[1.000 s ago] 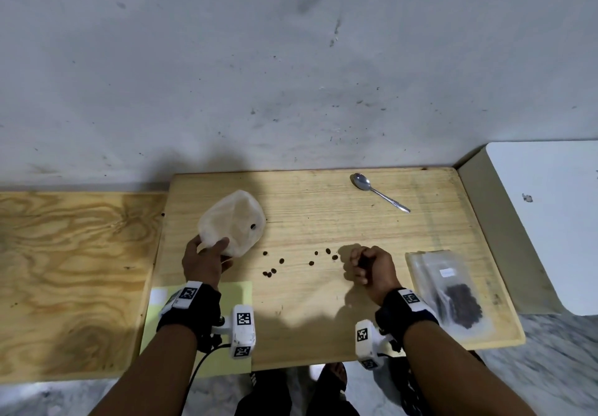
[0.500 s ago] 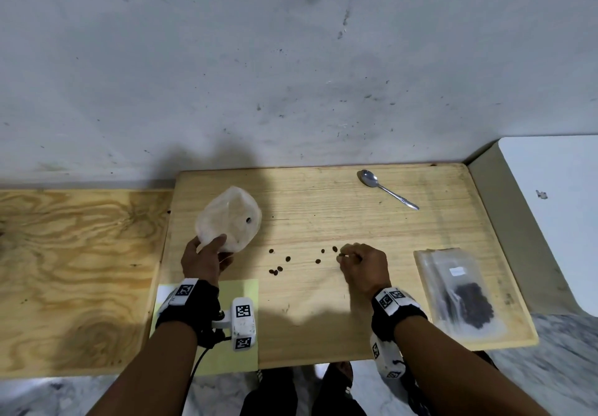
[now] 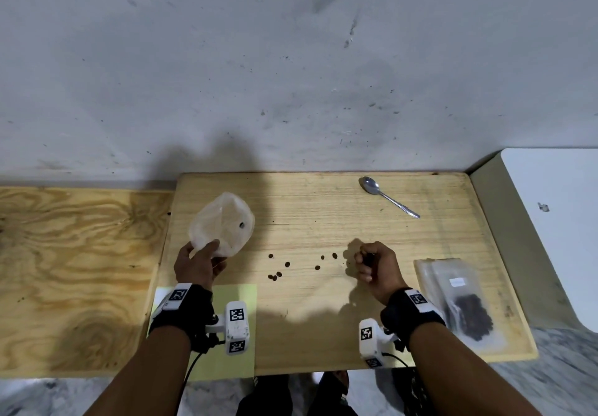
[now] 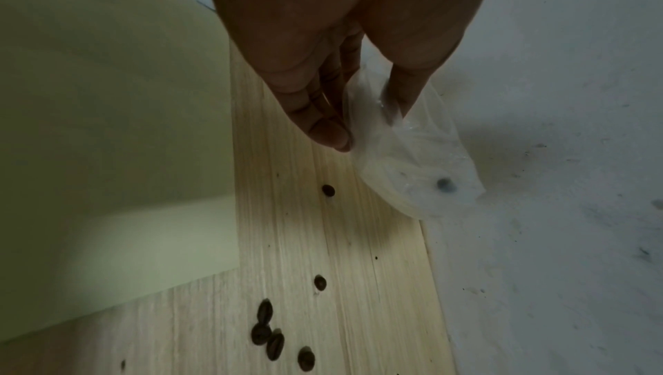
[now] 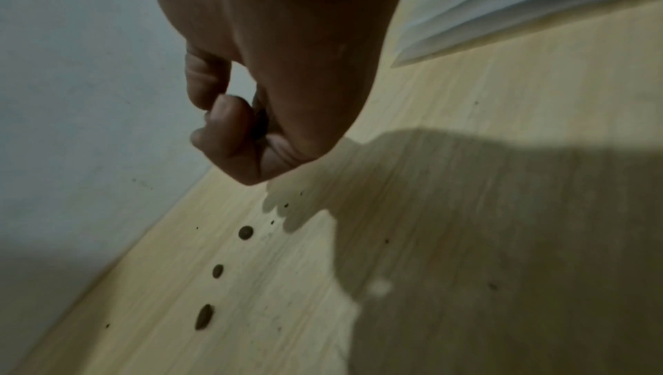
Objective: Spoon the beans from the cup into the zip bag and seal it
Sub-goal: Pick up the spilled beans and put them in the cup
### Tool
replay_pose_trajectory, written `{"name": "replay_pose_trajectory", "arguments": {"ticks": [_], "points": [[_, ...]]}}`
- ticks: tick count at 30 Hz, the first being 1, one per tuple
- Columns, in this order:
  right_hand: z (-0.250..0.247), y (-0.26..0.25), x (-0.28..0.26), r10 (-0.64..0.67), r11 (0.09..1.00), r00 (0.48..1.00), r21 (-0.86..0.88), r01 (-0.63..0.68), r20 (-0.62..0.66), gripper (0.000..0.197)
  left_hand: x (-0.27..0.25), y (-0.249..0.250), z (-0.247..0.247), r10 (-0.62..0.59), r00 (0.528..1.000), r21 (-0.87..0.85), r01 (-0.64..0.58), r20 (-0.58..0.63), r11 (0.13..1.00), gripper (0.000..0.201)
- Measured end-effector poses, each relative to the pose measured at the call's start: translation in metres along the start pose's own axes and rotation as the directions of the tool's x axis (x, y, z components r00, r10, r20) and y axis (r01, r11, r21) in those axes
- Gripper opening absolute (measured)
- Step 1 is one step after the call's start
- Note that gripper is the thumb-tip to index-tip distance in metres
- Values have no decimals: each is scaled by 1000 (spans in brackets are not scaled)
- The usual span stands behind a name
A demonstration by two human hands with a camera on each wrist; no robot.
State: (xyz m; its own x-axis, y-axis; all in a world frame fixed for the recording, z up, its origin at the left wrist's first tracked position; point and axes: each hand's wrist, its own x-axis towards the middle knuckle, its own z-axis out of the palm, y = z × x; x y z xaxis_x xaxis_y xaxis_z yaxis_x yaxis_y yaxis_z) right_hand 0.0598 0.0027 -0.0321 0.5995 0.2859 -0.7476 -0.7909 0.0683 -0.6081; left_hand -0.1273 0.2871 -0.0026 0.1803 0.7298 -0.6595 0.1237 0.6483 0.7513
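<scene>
Beans [image 3: 287,264] dot wooden table [image 3: 323,328] against scuffed grey wall [image 3: 291,59].

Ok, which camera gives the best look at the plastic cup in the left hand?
The head view: it shows the whole crumpled plastic cup, tipped on its side, pinched by the left hand. The left wrist view shows it only edge-on past the fingers. The right wrist view misses it.

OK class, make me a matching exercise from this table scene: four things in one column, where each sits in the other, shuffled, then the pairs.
Things
1. spoon
2. zip bag
3. cup
4. loose beans

Places
A. gripped by the left hand
B. far edge of the table, untouched
C. scattered mid-table between the hands
D. flat, just right of the right hand

Pairs: 1-B, 2-D, 3-A, 4-C
</scene>
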Motion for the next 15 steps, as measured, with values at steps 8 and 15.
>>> {"name": "replay_pose_trajectory", "arguments": {"ticks": [8,15], "points": [[30,4,3,-374,628,927,-724,285,41,14,8,6,-8,18,1000,-4,-18,-13,1000,53],[26,22,12,-458,429,881,-838,336,118,11,15,11,-12,26,999,-14,-26,-25,1000,54]]}}
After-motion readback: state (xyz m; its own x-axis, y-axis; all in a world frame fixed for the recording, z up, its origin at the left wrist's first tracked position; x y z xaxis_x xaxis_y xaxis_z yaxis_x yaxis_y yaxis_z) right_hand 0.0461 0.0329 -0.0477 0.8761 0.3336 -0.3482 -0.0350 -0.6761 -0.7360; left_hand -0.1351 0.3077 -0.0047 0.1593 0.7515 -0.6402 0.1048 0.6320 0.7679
